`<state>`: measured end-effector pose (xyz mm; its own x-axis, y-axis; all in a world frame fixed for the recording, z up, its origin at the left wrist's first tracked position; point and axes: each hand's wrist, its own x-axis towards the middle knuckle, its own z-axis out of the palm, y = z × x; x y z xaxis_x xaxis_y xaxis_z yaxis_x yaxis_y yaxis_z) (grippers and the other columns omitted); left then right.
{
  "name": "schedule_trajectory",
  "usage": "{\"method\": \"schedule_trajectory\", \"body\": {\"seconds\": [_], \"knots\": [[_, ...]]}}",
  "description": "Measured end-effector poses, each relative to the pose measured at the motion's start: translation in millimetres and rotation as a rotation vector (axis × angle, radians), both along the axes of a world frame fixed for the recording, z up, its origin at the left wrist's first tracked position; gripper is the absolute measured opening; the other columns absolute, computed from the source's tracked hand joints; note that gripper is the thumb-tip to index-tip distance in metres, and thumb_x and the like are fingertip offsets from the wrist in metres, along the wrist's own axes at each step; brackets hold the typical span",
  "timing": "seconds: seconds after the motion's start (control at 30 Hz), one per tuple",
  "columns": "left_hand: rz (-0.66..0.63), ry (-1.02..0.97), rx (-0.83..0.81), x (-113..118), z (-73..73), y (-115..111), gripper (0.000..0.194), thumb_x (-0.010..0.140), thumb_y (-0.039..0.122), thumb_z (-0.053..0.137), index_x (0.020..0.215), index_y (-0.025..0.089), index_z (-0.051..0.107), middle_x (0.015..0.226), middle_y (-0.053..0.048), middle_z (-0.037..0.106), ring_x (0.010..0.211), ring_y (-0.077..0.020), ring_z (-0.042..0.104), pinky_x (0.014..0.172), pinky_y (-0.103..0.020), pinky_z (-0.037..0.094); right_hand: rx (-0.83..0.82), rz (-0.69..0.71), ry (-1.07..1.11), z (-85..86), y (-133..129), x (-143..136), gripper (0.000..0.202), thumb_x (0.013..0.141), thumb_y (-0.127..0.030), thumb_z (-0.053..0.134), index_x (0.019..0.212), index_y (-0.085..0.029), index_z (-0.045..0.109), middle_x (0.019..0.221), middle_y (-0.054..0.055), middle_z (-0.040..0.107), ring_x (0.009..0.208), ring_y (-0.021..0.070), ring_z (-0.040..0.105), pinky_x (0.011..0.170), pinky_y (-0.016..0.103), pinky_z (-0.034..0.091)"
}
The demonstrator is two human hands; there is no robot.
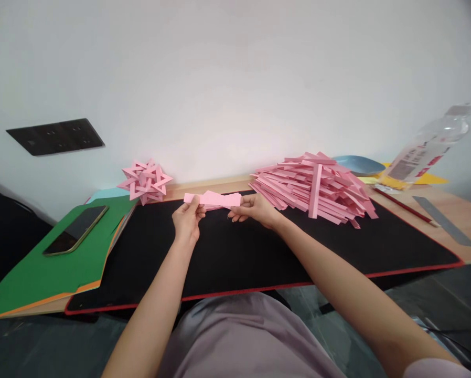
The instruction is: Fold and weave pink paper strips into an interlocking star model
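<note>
A pink paper strip point(229, 200) is stretched between my two hands, over the far part of the black mat point(235, 252). My left hand point(188, 218) pinches its left end between thumb and fingers. At the right end, my right hand point(255, 209) grips the paper with closed fingers. Just behind the strip lie more pink paper strips point(212, 195), partly covered by it; whether the hands hold these too is unclear. A large heap of folded pink strips point(298, 181) sits right of my right hand. Left of my left hand stands a star-shaped pink paper model point(146, 181).
On the left, a phone point(76, 230) rests on green paper sheets point(31, 273). At the right are a blue dish point(359, 165), a clear plastic bottle point(428, 147), a pencil point(406, 206) and a grey ruler point(443, 220). A wall socket panel point(56, 136) is behind.
</note>
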<state>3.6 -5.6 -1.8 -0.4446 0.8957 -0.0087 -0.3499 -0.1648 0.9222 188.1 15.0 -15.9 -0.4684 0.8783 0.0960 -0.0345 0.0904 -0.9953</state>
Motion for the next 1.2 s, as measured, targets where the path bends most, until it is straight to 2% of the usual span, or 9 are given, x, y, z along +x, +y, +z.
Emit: {"method": "schedule_trajectory", "body": {"seconds": [0.1, 0.27, 0.33, 0.43, 0.5, 0.6, 0.83, 1.07, 1.2], "knots": [[-0.037, 0.041, 0.033, 4, -1.9, -1, 0.03, 0.05, 0.029, 0.079, 0.064, 0.01, 0.061, 0.055, -0.001, 0.06, 0.048, -0.0083, 0.055, 0.046, -0.019, 0.042, -0.004, -0.081, 0.087, 0.5, 2, 0, 0.032, 0.064, -0.036, 0.072, 0.079, -0.01, 0.062, 0.079, 0.008, 0.069, 0.062, 0.011, 0.064, 0.056, 0.019, 0.051], [-0.225, 0.145, 0.005, 12, -4.1, -7, 0.033, 0.048, 0.023, 0.08, 0.073, 0.009, 0.063, 0.061, -0.005, 0.065, 0.053, -0.0122, 0.06, 0.049, -0.022, 0.047, -0.007, -0.234, 0.222, 0.4, 6, 0, 0.031, 0.061, -0.039, 0.074, 0.07, -0.011, 0.063, 0.071, 0.006, 0.067, 0.056, 0.0085, 0.059, 0.053, 0.019, 0.049], [-0.26, 0.178, -0.023, 14, -3.9, -9, 0.037, 0.047, 0.02, 0.08, 0.078, 0.009, 0.063, 0.065, -0.005, 0.066, 0.053, -0.0128, 0.061, 0.049, -0.022, 0.047, 0.01, -0.265, 0.219, 0.5, 6, 0, 0.031, 0.061, -0.041, 0.073, 0.068, -0.012, 0.063, 0.069, 0.006, 0.066, 0.054, 0.0082, 0.058, 0.051, 0.019, 0.048], [-0.29, 0.242, -0.032, 16, -4.0, -11, 0.042, 0.047, 0.019, 0.079, 0.085, 0.01, 0.063, 0.065, -0.006, 0.066, 0.052, -0.0142, 0.062, 0.049, -0.024, 0.048, 0.053, -0.212, 0.12, 0.7, 2, -3, 0.032, 0.062, -0.042, 0.072, 0.068, -0.011, 0.064, 0.066, 0.006, 0.066, 0.053, 0.0089, 0.058, 0.05, 0.02, 0.047], [-0.314, 0.302, -0.008, 16, -4.6, -11, 0.04, 0.048, 0.02, 0.079, 0.083, 0.009, 0.064, 0.063, -0.006, 0.066, 0.053, -0.015, 0.062, 0.048, -0.024, 0.048, 0.066, -0.14, 0.067, 0.3, -1, -5, 0.033, 0.062, -0.042, 0.072, 0.07, -0.01, 0.065, 0.067, 0.007, 0.067, 0.052, 0.0096, 0.058, 0.049, 0.02, 0.047], [-0.314, 0.342, 0.014, 16, -5.5, -11, 0.034, 0.048, 0.022, 0.078, 0.076, 0.008, 0.065, 0.061, -0.005, 0.065, 0.051, -0.0144, 0.061, 0.047, -0.024, 0.047, 0.076, -0.108, 0.045, -1.5, -3, -8, 0.035, 0.062, -0.042, 0.071, 0.072, -0.009, 0.066, 0.068, 0.008, 0.067, 0.052, 0.0099, 0.059, 0.049, 0.02, 0.047], [-0.294, 0.29, 0.018, 17, -5.6, -10, 0.032, 0.05, 0.019, 0.077, 0.078, 0.008, 0.064, 0.062, -0.004, 0.065, 0.053, -0.0151, 0.062, 0.051, -0.025, 0.051, 0.073, -0.211, 0.064, -4.4, 2, -10, 0.034, 0.061, -0.042, 0.071, 0.066, -0.008, 0.066, 0.062, 0.007, 0.066, 0.049, 0.0088, 0.057, 0.045, 0.018, 0.044], [-0.278, 0.274, 0.022, 18, -4.8, -10, 0.033, 0.051, 0.017, 0.077, 0.08, 0.007, 0.065, 0.062, -0.004, 0.065, 0.051, -0.0146, 0.062, 0.052, -0.027, 0.053, 0.057, -0.263, 0.082, 2.5, -2, -11, 0.032, 0.06, -0.04, 0.073, 0.06, -0.009, 0.065, 0.054, 0.004, 0.062, 0.045, 0.0073, 0.053, 0.045, 0.018, 0.042], [-0.272, 0.26, 0.034, 17, -3.7, -10, 0.033, 0.05, 0.017, 0.077, 0.079, 0.007, 0.064, 0.061, -0.004, 0.066, 0.05, -0.0142, 0.062, 0.052, -0.026, 0.053, 0.075, -0.286, 0.077, 4.0, -1, -11, 0.035, 0.06, -0.044, 0.071, 0.06, -0.009, 0.065, 0.053, 0.005, 0.061, 0.044, 0.0081, 0.052, 0.045, 0.02, 0.041]]}}
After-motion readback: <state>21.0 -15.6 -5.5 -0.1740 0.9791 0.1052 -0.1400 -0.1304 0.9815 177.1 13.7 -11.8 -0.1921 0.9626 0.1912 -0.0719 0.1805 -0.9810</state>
